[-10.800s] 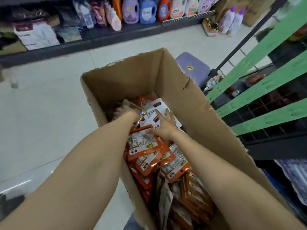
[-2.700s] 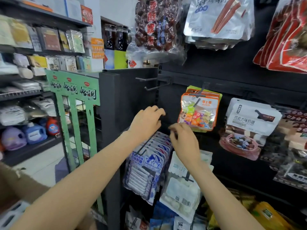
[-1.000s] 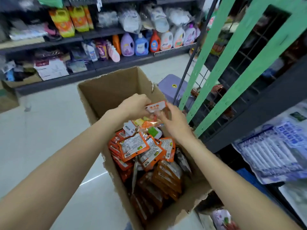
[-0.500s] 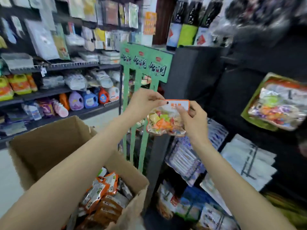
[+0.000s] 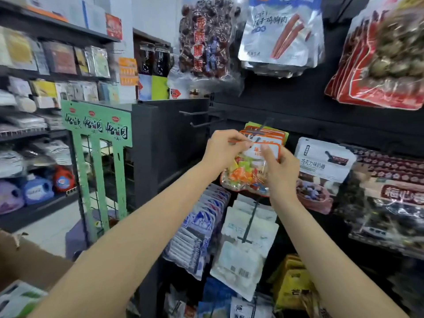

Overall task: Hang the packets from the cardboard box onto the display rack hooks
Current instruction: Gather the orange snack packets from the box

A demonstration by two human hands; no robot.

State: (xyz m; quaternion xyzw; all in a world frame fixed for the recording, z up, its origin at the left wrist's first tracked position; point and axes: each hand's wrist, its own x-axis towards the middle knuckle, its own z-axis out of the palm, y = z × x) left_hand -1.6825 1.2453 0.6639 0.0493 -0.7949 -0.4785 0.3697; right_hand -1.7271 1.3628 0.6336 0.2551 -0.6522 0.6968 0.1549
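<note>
Both hands (image 5: pixel 250 154) hold packet (image 5: pixel 250 173) upright — header up.

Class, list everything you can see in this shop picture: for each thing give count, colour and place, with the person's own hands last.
Clear candy packet with orange-edged header: one, multicoloured sweets, held at the hook.
Same packets already hung: several, orange-edged, behind it.
Black metal hook: one, above them.
Empty black hooks: two, left of it.
Green display stand: one, left.
Brown cardboard box: one, bottom left.
White pouches: several, below.
Left hand: pinches the header.
Right hand: grips the packet.
</note>
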